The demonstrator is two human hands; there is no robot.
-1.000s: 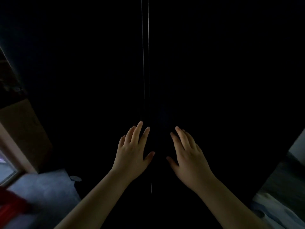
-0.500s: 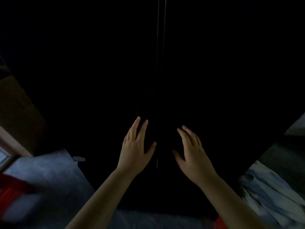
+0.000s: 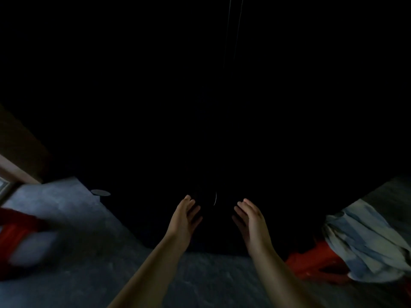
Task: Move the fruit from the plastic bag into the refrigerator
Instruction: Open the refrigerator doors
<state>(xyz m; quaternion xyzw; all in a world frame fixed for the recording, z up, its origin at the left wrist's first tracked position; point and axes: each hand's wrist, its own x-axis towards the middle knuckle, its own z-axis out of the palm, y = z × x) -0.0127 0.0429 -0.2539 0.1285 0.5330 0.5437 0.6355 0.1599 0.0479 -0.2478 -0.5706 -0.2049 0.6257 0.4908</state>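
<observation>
A tall black refrigerator (image 3: 222,107) fills most of the dim view, its two doors meeting at a thin vertical seam. My left hand (image 3: 184,218) and my right hand (image 3: 250,218) hover low in front of the doors, palms turned toward each other, fingers loosely extended and holding nothing. Whether the fingertips touch the doors cannot be told in the dark. No fruit shows. A pale blue-white bag or cloth (image 3: 364,241) lies on the floor at the right.
Grey floor (image 3: 77,218) surrounds the refrigerator base. A blurred red and white object (image 3: 20,241) lies at far left, red material (image 3: 311,263) at lower right. A brown wall or cabinet (image 3: 17,152) stands at left. A small round disc (image 3: 100,192) sits on the floor.
The view tilted down, showing more floor. Both hands lowered along the doors and turned from flat against them to palms facing each other.
</observation>
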